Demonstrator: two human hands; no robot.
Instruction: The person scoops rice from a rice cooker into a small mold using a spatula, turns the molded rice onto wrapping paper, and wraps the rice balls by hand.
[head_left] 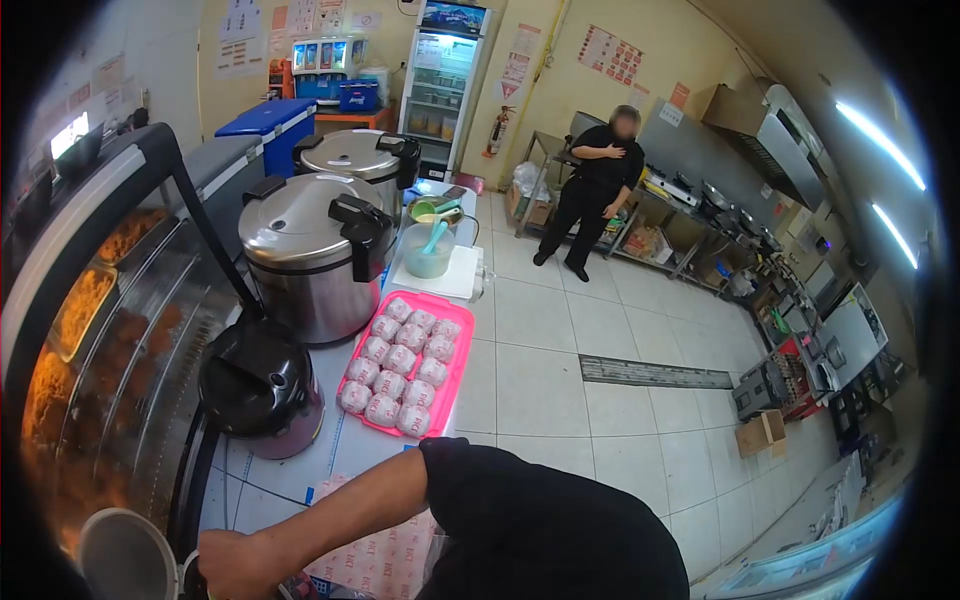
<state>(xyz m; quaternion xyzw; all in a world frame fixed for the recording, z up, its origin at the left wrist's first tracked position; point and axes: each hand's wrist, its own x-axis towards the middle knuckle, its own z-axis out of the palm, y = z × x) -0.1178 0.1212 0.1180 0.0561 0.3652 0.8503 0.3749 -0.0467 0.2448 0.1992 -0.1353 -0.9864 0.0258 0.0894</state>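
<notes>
Head view: my right hand (238,563) is clenched at the near end of the worktop (350,462), by its left edge; what lies inside my fist I cannot tell. Just beside it — low against the glass display case (150,350) — is a round grey piece (126,555). My forearm crosses above printed paper (385,562). Farther up, along the worktop's right edge, a pink tray (464,352) holds rows of paper-wrapped rounds (400,360). Left of it — a black-lidded pot (260,385) and two large steel cookers (312,240).
</notes>
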